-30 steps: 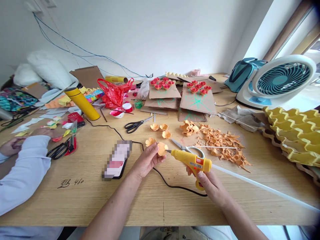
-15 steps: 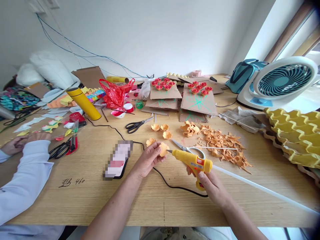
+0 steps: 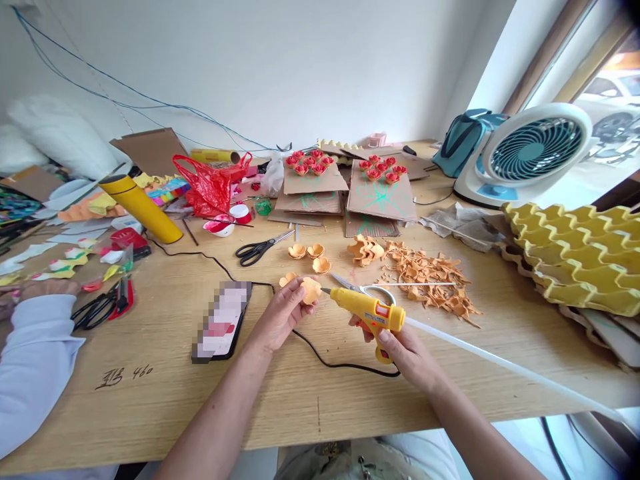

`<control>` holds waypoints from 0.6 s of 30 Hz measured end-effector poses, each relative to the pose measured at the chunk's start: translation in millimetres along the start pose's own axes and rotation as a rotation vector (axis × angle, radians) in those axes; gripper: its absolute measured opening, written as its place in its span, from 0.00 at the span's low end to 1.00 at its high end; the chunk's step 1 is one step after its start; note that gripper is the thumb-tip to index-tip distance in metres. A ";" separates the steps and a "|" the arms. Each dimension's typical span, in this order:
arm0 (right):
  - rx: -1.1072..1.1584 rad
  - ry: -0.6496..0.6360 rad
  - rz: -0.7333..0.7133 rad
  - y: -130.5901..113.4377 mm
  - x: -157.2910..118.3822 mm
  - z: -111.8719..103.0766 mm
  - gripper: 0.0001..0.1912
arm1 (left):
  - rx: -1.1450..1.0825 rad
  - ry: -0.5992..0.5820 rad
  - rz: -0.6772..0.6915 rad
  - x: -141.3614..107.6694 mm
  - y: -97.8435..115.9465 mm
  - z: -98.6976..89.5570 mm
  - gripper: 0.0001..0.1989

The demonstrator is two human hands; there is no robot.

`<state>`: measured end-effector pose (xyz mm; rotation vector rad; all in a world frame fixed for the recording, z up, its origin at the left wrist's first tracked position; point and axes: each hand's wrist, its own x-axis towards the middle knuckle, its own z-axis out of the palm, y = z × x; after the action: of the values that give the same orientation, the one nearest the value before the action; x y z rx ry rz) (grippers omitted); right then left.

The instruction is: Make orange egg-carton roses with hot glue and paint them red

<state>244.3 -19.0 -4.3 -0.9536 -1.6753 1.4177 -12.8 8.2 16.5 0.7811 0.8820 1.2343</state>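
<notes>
Pinched in the fingers of my left hand [image 3: 286,312] is an orange egg-carton flower piece [image 3: 311,291]. My right hand [image 3: 400,348] grips a yellow hot glue gun [image 3: 367,312] by its handle, and the nozzle points left, close to the flower piece's edge. From the back of the gun a long white glue stick [image 3: 500,357] sticks out. Beyond my left hand lie several orange cup-shaped flowers [image 3: 321,265]. A pair of white-handled scissors [image 3: 379,292] lies just behind the gun, partly hidden by it.
Orange scraps [image 3: 430,280] are heaped at the right, near yellow egg trays [image 3: 575,260]. Red flowers [image 3: 383,168] stand on cardboard [image 3: 380,197] behind black scissors [image 3: 257,252]. A phone [image 3: 223,323] and the gun's black cord [image 3: 330,363] lie nearby. Another person's sleeve [image 3: 43,367] is at left.
The camera view has turned slightly, so the whole scene sits further left. Both hands keep their holds, with the nozzle still beside the flower piece.
</notes>
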 end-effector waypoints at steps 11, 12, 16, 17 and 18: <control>0.281 0.218 -0.048 17.9 12.3 1.0 0.30 | 0.019 -0.358 -0.053 -7.7 -9.6 2.9 0.24; 0.284 0.220 -0.037 18.1 14.1 1.5 0.31 | 0.060 -0.430 -0.039 -10.3 -11.4 7.9 0.26; 0.211 0.190 0.017 6.9 19.5 4.8 0.36 | 0.176 -0.623 -0.040 -19.6 -18.0 28.4 0.30; 0.177 0.179 0.020 2.7 20.5 5.9 0.37 | 0.179 -0.635 -0.046 -21.1 -19.6 32.0 0.30; 0.141 0.173 0.016 -1.0 21.4 7.1 0.38 | 0.174 -0.643 -0.054 -22.4 -21.2 34.7 0.30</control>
<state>228.2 -3.3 -2.7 -0.9825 -1.4248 1.4017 25.3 -18.5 16.9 1.1979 0.4759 0.7829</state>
